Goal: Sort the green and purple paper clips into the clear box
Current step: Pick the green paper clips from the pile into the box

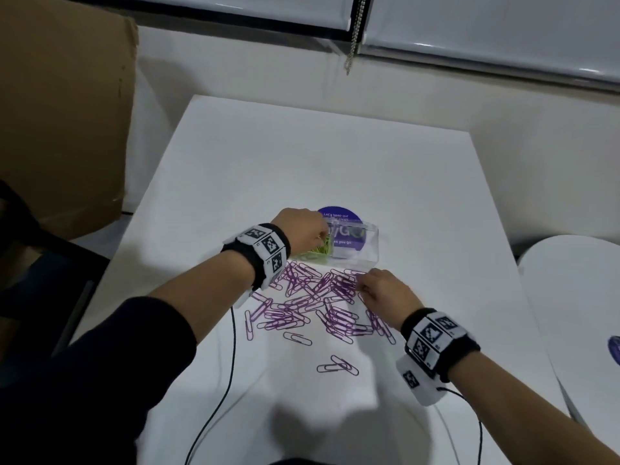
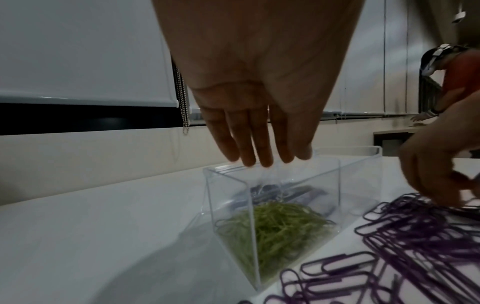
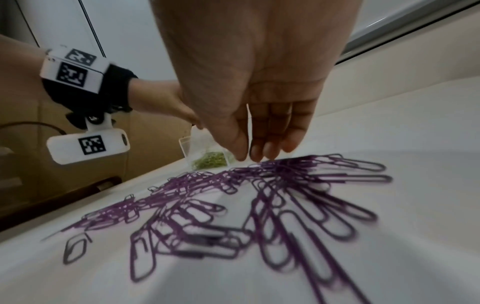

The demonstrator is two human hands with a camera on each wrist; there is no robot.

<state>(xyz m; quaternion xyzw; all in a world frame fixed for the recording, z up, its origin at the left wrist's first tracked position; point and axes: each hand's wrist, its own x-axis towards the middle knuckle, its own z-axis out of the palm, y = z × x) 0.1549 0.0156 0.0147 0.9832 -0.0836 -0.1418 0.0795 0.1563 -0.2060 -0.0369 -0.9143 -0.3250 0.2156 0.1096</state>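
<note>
The clear box (image 1: 364, 253) stands on the white table (image 1: 302, 156) just beyond a spread of purple paper clips (image 1: 312, 303). Green paper clips (image 1: 315, 251) fill its left compartment (image 2: 280, 226). My left hand (image 1: 302, 229) hovers over that compartment, its fingers (image 2: 259, 148) straight and pointing down at the rim, holding nothing. My right hand (image 1: 379, 290) reaches into the far right edge of the purple pile (image 3: 259, 205), thumb and fingertips (image 3: 255, 156) closing on clips there. Dark shapes show through the box's far compartment (image 2: 280, 191); what they are is unclear.
A round purple sticker (image 1: 339, 213) lies under the box. A large cardboard box (image 1: 60, 112) stands left of the table, and a second white table (image 1: 577, 297) is at the right. Black cables (image 1: 231, 347) trail across the near table edge. Another person (image 2: 457, 72) is far off.
</note>
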